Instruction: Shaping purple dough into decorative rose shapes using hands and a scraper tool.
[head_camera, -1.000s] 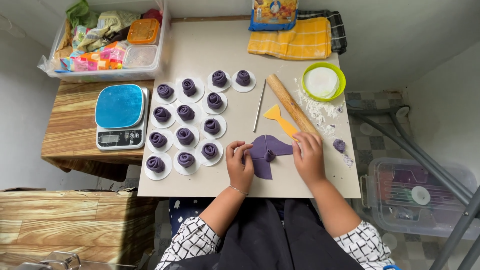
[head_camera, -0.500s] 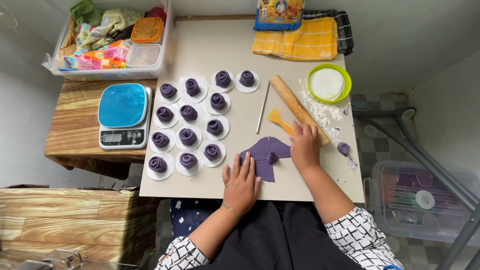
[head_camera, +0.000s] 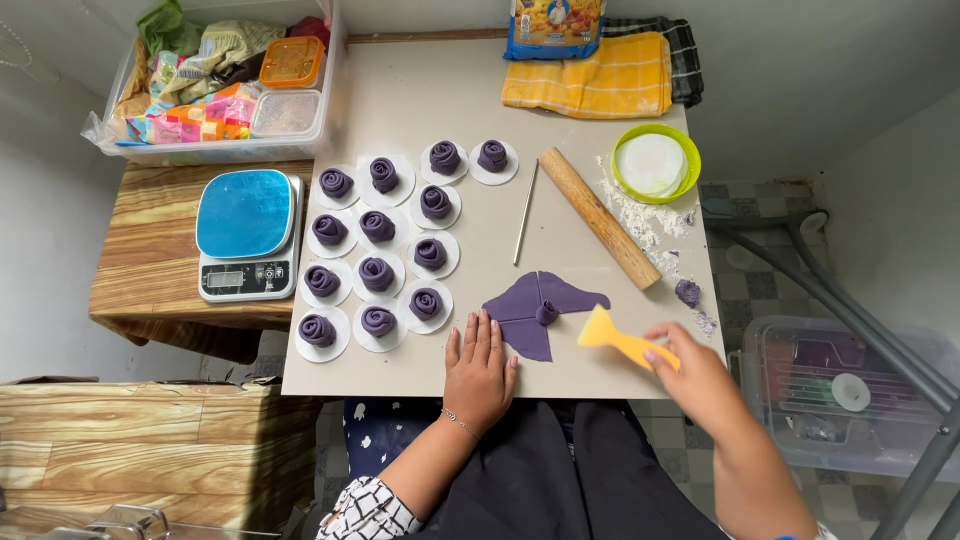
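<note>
Left hand (head_camera: 480, 372) lies flat on the table (head_camera: 420, 90), fingers spread wide, holding nothing. The purple dough (head_camera: 538, 312) — cut into wedges, with a small roll at its centre — sits just beyond its fingertips, to their right. Right hand (head_camera: 692, 375) grips a yellow scraper (head_camera: 618, 338), blade pointing toward the dough, just beside it. Rolling pin (head_camera: 598, 216) lies further out; dough rolls on paper discs (head_camera: 378, 272) sit beyond the left hand.

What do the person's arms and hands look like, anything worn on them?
Both hands are bare, no gloves. The left hand has a thin bracelet at the wrist, and its sleeve is white with a black grid check, pushed up near the elbow. The right hand shows no ring or bracelet; only a sliver of patterned sleeve shows at the bottom edge.
</note>
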